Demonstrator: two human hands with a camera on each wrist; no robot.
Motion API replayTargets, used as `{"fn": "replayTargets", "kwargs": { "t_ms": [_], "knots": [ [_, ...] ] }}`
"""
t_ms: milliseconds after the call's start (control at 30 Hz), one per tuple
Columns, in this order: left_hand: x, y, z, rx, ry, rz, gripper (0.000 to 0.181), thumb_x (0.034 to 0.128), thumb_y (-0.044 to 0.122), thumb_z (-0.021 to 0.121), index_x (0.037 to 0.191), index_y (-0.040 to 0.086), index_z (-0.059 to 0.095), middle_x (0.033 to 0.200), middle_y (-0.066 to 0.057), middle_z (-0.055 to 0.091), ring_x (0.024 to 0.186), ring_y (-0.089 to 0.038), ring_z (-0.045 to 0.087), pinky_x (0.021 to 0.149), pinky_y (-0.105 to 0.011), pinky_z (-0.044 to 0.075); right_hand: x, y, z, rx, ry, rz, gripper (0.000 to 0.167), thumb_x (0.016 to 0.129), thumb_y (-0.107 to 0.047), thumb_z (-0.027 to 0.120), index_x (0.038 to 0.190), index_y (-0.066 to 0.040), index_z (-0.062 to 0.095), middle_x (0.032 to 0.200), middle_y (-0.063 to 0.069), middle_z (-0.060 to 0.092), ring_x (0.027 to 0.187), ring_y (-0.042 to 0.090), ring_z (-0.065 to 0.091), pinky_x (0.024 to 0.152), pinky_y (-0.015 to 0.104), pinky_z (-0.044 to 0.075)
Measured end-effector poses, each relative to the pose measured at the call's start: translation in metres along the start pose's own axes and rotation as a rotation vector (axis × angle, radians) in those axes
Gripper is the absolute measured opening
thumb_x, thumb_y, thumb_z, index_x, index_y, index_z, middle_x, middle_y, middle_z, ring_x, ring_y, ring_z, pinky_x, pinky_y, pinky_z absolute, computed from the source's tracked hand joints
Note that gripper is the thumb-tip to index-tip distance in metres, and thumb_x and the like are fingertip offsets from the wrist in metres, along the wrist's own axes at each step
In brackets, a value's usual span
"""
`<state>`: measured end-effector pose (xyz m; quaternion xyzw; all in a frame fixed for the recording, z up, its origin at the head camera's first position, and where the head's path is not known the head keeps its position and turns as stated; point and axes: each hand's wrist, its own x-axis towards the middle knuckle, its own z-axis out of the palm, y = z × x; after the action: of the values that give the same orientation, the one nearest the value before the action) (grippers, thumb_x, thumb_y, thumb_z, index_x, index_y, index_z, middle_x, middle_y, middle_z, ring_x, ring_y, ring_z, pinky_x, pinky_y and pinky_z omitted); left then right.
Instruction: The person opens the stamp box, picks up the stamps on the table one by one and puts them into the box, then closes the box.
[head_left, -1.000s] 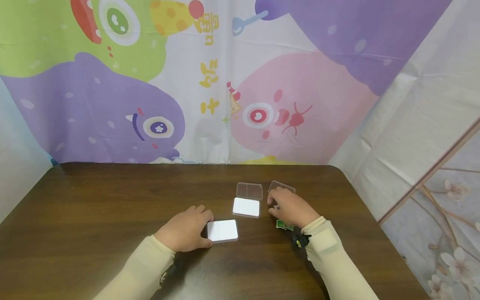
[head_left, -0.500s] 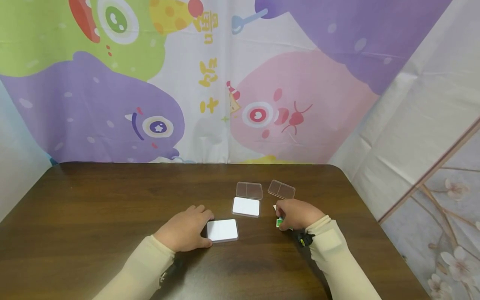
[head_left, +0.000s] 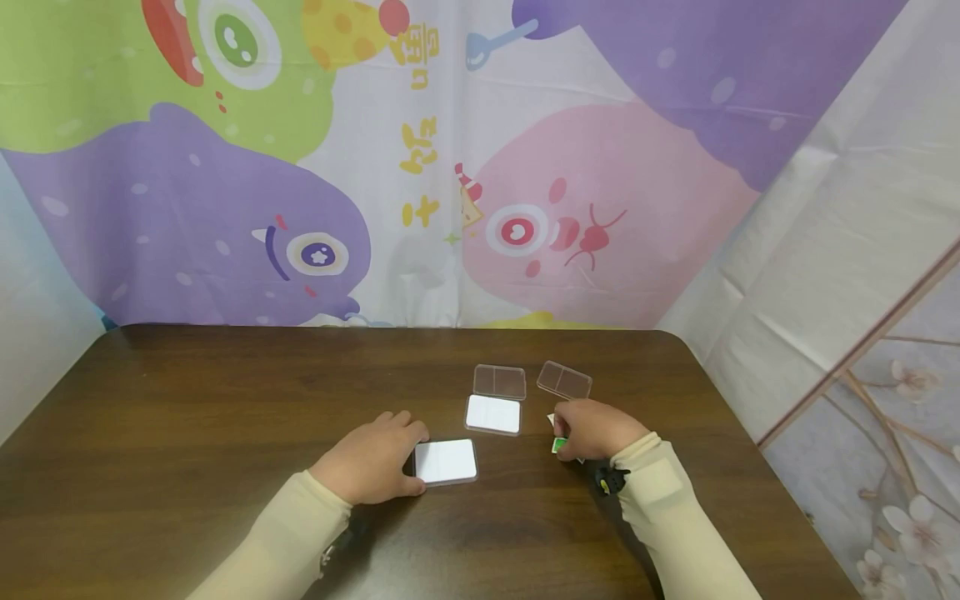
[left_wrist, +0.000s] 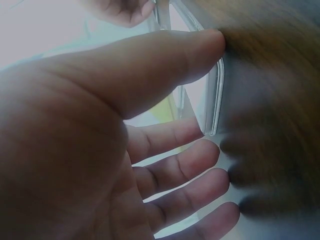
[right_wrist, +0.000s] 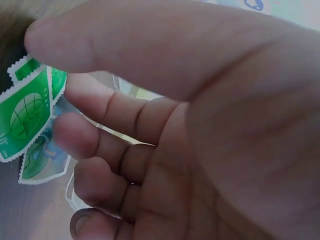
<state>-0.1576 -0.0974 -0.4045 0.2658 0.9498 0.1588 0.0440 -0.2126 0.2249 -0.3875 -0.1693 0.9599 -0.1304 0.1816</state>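
In the head view a clear flat case with a white inside (head_left: 446, 462) lies on the table. My left hand (head_left: 372, 458) grips its left end, thumb on the near edge and index finger at the far edge; the left wrist view shows the case's layered edge (left_wrist: 216, 97) between them. My right hand (head_left: 596, 428) is over several small stamps with serrated edges. In the right wrist view its thumb and index finger pinch a green stamp (right_wrist: 25, 112); a bluish-green stamp (right_wrist: 47, 155) shows beneath. The other fingers are curled, and the hand hides part of the stamps.
A second clear case with a white inside (head_left: 492, 414) lies open between the hands, its clear lid (head_left: 499, 382) behind it. Another clear lid (head_left: 564, 380) lies farther right, behind my right hand. A printed cloth (head_left: 420, 275) hangs behind the brown table (head_left: 225, 392).
My right hand has drawn back from the right-hand clear lid toward me, onto the stamps, and its fingers have closed there. The left hand and its case have stayed put.
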Motion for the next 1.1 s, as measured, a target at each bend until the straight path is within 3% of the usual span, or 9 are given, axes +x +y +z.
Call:
{"fn": "replayTargets", "kwargs": {
  "t_ms": [333, 567, 767, 1100],
  "knots": [
    [-0.0014, 0.0008, 0.0000, -0.001, -0.004, 0.006, 0.052, 0.0773, 0.030, 0.090, 0.115, 0.004, 0.066, 0.102, -0.006, 0.060, 0.092, -0.026, 0.056, 0.082, -0.047, 0.052, 0.0046, 0.0013, 0.0001, 0.010, 0.059, -0.121, 0.024, 0.080, -0.006, 0.080, 0.086, -0.011, 0.058, 0.080, -0.001, 0.054, 0.072, 0.015, 0.050, 0.065, 0.032, 0.042],
    [-0.0018, 0.0009, 0.0000, 0.002, -0.008, 0.003, 0.051, 0.0776, 0.030, 0.089, 0.115, 0.004, 0.066, 0.102, -0.006, 0.060, 0.092, -0.025, 0.056, 0.082, -0.047, 0.052, 0.0052, -0.0015, 0.0005, 0.019, 0.068, -0.150, 0.026, 0.082, -0.006, 0.077, 0.104, -0.008, 0.063, 0.085, 0.001, 0.056, 0.075, 0.015, 0.051, 0.068, 0.033, 0.043],
    [-0.0009, 0.0007, 0.0001, 0.010, -0.004, 0.009, 0.051, 0.0776, 0.031, 0.089, 0.115, 0.004, 0.066, 0.101, -0.006, 0.060, 0.091, -0.025, 0.056, 0.081, -0.046, 0.052, 0.0045, -0.0030, -0.0015, -0.027, 0.072, -0.171, 0.016, 0.083, -0.007, 0.074, 0.095, -0.012, 0.065, 0.083, -0.002, 0.055, 0.075, 0.014, 0.050, 0.068, 0.033, 0.042],
    [0.0000, 0.0008, -0.0008, 0.020, -0.004, 0.012, 0.052, 0.0779, 0.031, 0.089, 0.116, 0.004, 0.066, 0.102, -0.007, 0.060, 0.092, -0.026, 0.056, 0.081, -0.046, 0.052, 0.0058, -0.0033, -0.0018, -0.017, 0.124, -0.176, 0.014, 0.087, -0.004, 0.073, 0.097, -0.010, 0.066, 0.086, 0.000, 0.059, 0.075, 0.014, 0.052, 0.068, 0.033, 0.047]
  ]
}}
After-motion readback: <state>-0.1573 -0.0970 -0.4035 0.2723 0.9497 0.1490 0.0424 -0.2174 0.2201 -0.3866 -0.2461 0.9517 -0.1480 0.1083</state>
